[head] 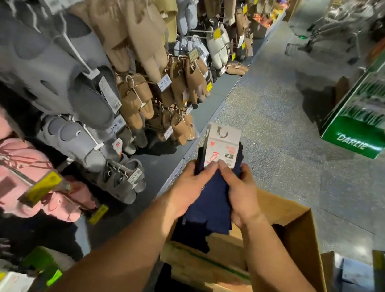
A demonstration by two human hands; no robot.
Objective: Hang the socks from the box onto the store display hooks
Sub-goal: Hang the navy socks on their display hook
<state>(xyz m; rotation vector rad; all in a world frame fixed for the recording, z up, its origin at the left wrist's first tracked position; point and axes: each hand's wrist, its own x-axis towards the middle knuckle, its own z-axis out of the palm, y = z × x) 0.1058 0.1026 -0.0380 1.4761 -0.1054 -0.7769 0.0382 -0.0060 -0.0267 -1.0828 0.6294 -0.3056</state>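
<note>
My left hand [189, 186] and right hand [238, 193] both hold tight to a pack of dark blue socks [217, 174] lifted just above the open box [297, 235], so I think no hook has it yet.

Both hands, the left hand [187, 186] and the right hand [239, 192], grip a bundle of navy socks [214, 193] above the open cardboard box [297, 237], whose raised flap stands just to the right of the right forearm. To the left, the display wall is packed: brown slippers [138, 103], grey slippers [73, 139] and pink slippers [16, 178] hang close together, with price tags [164, 82] jutting out between them. Ahead and to the right, the speckled floor [277, 113] lies open as far as a green carton [361, 135]. Flat packages [359, 288] lie beyond the box on the right.
</note>
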